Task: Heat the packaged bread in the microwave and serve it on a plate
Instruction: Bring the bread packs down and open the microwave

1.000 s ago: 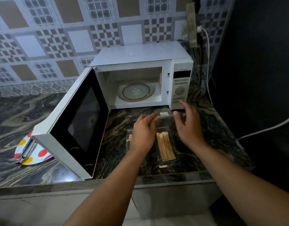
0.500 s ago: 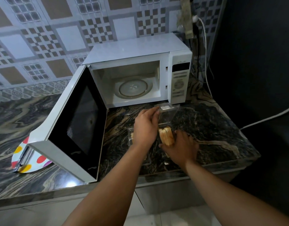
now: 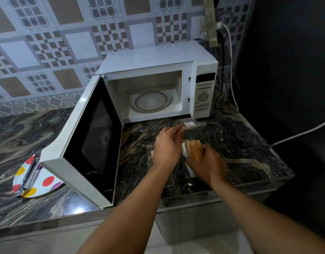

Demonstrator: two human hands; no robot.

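A clear plastic bread package (image 3: 192, 130) lies on the dark marble counter (image 3: 240, 143) in front of the white microwave (image 3: 158, 83). My left hand (image 3: 168, 143) holds the package's lifted clear lid by its edge. My right hand (image 3: 206, 162) grips several golden bread slices (image 3: 194, 150) and has them partly raised out of the package. The microwave's door (image 3: 92, 142) stands wide open to the left, showing the glass turntable (image 3: 151, 100) with nothing on it. A white plate with coloured dots (image 3: 38, 182) lies on the counter at the left, partly hidden behind the door.
The microwave's control panel (image 3: 203, 97) faces me at the right. White cables (image 3: 231, 70) run down the dark wall behind and to the right. The counter's front edge (image 3: 176, 202) runs just below my forearms. A patterned tile wall stands behind.
My right hand came down from near the microwave panel to the bread and took hold of the slices, lifting them. My left hand raised the clear lid.
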